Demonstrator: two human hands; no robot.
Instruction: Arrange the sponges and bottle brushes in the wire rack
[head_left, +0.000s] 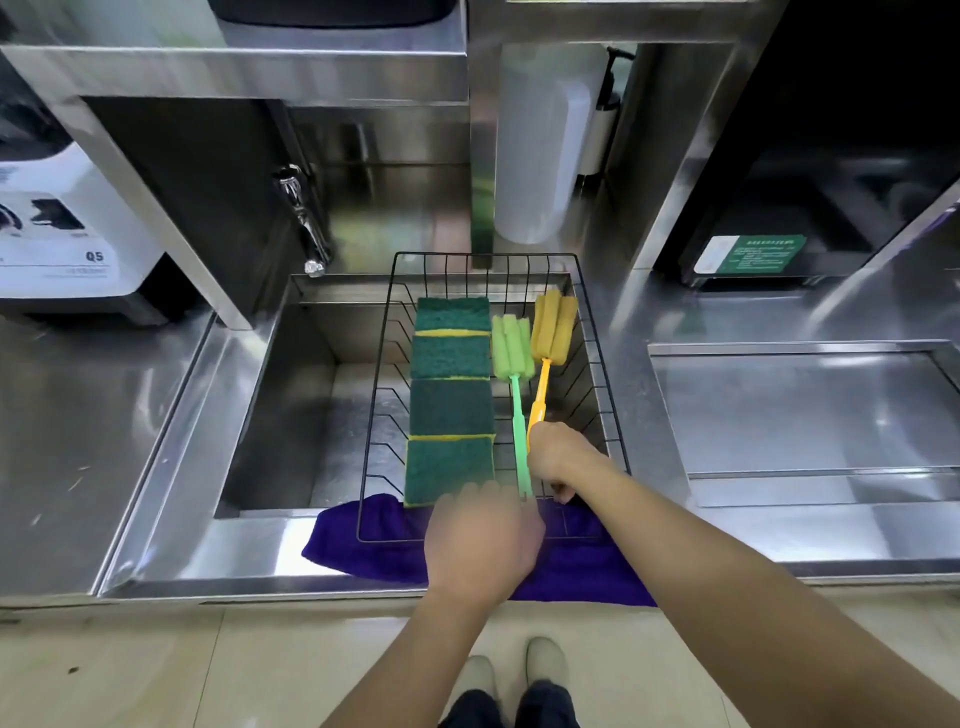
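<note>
A black wire rack (374, 441) sits over the steel sink. Several green scouring sponges (451, 410) lie in a column along its left side. Beside them lie a green bottle brush (514, 358) and a yellow bottle brush (555, 325), foam heads pointing away from me. My right hand (558, 454) is closed around the yellow brush's handle. My left hand (480, 540), blurred, is at the near end of the green brush's handle, fingers curled over it and the nearest sponge's edge; its grip is unclear.
A purple cloth (363, 540) lies under the rack's near edge on the counter. The sink basin (291, 415) is open to the left, with a chrome tap (304, 223) behind. A white appliance (67, 228) stands at the left, and a recessed steel tray (795, 415) lies right.
</note>
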